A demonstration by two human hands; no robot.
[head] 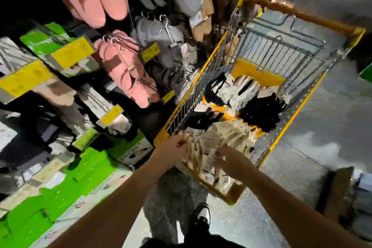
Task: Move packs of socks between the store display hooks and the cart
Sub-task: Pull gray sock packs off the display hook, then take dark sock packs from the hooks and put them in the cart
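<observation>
A bundle of cream sock packs (213, 143) with card headers sits over the near end of the yellow wire cart (298, 106). My left hand (173, 145) grips the bundle's left side at the headers. Its right side is held by my right hand (225, 157), fingers curled round the packs. More black sock packs (261, 110) and white ones (239, 90) lie inside the cart. A black pack (199, 121) lies at the cart's near left corner. The frame is motion-blurred.
The display on the left carries pink slippers (124, 66) and grey slippers (159, 38) on hooks with yellow price tags (150, 51). Green boxes (66, 183) line the floor shelf at lower left. My shoe (203, 213) stands on the grey floor below the cart.
</observation>
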